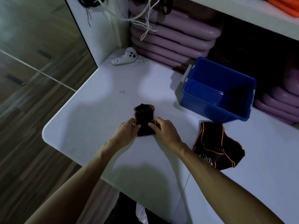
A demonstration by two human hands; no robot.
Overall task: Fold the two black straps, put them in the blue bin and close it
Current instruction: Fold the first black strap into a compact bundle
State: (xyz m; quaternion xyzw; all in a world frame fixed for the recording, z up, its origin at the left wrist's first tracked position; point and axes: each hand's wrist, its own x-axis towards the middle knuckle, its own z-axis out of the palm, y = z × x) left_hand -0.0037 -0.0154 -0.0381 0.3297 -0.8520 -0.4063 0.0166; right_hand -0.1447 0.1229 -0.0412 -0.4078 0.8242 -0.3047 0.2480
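Observation:
A black strap with orange edging (144, 116) lies folded into a short stack in the middle of the white table (90, 120). My left hand (127, 129) pinches its near left edge and my right hand (163, 127) pinches its near right edge. A second black strap (215, 144) with the same orange trim lies loosely bunched to the right, untouched. Behind it the blue bin (217, 89) stands open and looks empty. No lid for the bin shows in view.
A white handheld controller (124, 58) lies at the table's back corner under dangling white cords (145, 21). Purple mats (171, 39) are stacked on the shelf behind the bin. A small screw (121, 91) lies on the table. The table's rounded edge drops to wood flooring on the left.

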